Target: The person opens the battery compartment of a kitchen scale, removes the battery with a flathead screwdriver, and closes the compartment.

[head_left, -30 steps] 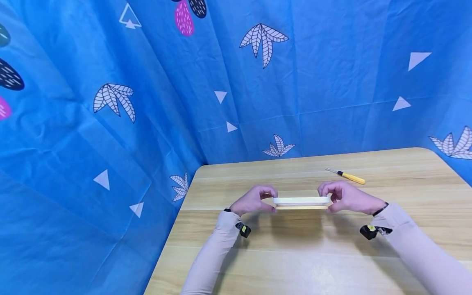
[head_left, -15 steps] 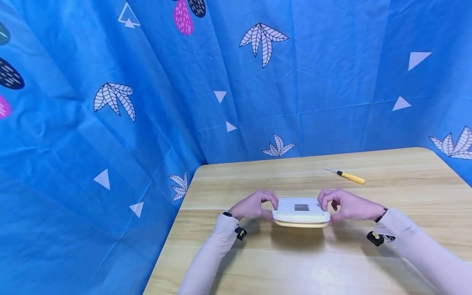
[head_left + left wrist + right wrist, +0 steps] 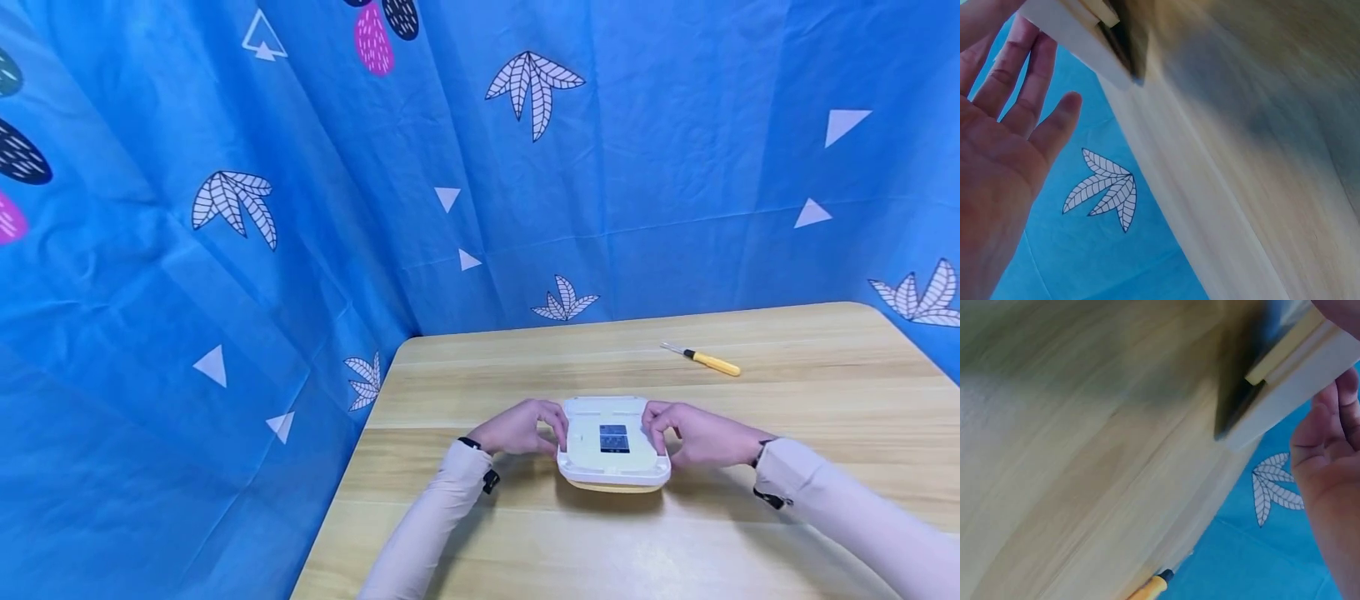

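Both hands hold a flat, square white device with rounded corners (image 3: 585,462), which has a dark label (image 3: 614,438) on its upward face and a yellowish layer underneath. Its exact kind cannot be told. My left hand (image 3: 525,428) grips the left edge, fingers over the top and thumb low at the side. At the right edge, my right hand (image 3: 705,432) pinches it likewise. The device tilts slightly, its shadow falling on the wooden table just below. In the left wrist view its white side (image 3: 1079,40) shows near the fingers; the right wrist view shows the opposite side (image 3: 1297,394).
A screwdriver with a yellow handle (image 3: 716,363) lies behind the right hand, its tip pointing left. The pale wooden table (image 3: 465,358) ends at a blue patterned curtain (image 3: 675,167) at the back and left.
The white device has tipped from nearly edge-on so that its broad labelled face now shows. Both hands have turned with it and come slightly lower. The screwdriver has not moved.
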